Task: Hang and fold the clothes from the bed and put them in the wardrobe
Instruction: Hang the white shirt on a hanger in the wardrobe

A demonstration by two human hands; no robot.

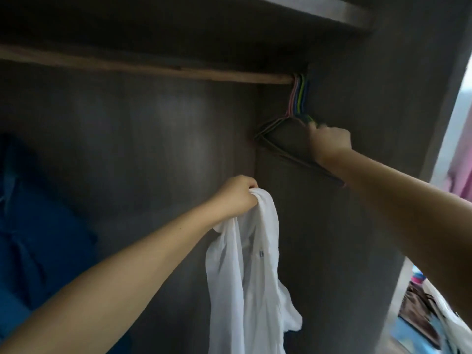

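I face the open dark wardrobe (163, 129). My left hand (236, 196) grips a bunched white shirt (245, 277) that hangs down from my fist in front of the wardrobe's back panel. Several coloured wire hangers (298, 98) hang at the right end of the wooden rail (153, 69). My right hand (330, 143) reaches up to them, its fingers curled round the shoulder of the hangers just below the hooks. The hangers' lower bars run behind my right wrist.
A blue garment (38, 226) hangs at the wardrobe's left. A shelf (319, 11) sits above the rail. The wardrobe's right side wall (383, 123) stands close to the hangers. At lower right, more clothes (421, 310) lie outside the wardrobe, and a pink curtain (462, 159) shows at the far right.
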